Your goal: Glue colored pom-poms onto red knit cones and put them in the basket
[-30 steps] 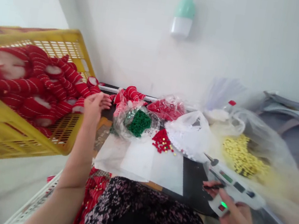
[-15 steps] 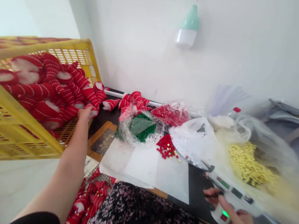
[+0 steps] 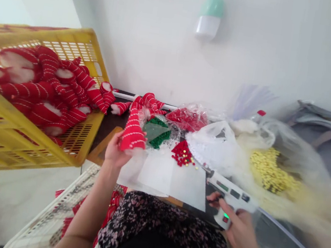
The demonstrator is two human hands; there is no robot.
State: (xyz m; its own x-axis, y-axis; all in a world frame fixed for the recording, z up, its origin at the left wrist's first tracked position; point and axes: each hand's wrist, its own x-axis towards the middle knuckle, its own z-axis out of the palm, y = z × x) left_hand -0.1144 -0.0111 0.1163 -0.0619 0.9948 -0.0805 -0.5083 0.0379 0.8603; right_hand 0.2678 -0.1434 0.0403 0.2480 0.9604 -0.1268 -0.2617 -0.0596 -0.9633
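My left hand (image 3: 116, 152) is closed around a red stuffed cone (image 3: 134, 131) with white stitched stripes, its wide fluffy end toward me. The cone is over the left edge of some white sheets (image 3: 160, 177) on the table. In my right hand (image 3: 240, 228) is a white glue gun (image 3: 233, 192), fingers wrapped round its handle. A green light glows on the handle and the nozzle points left. Between the hands, a small pile of red pom-poms (image 3: 179, 153) with a few yellow ones lies by the sheets. Green pom-poms (image 3: 156, 133) show through a clear bag.
A yellow crate (image 3: 87, 145) of similar red cones stands tipped at the left. Below it is a white basket (image 3: 43, 213) with red pieces. Bags of red, white and yellow pom-poms (image 3: 270, 170) line the back and right. A bulb (image 3: 211, 14) hangs above.
My left hand has come away from the crate to the right, now with a red cone in it. The glue gun in my right hand has shifted left and slightly up in view.
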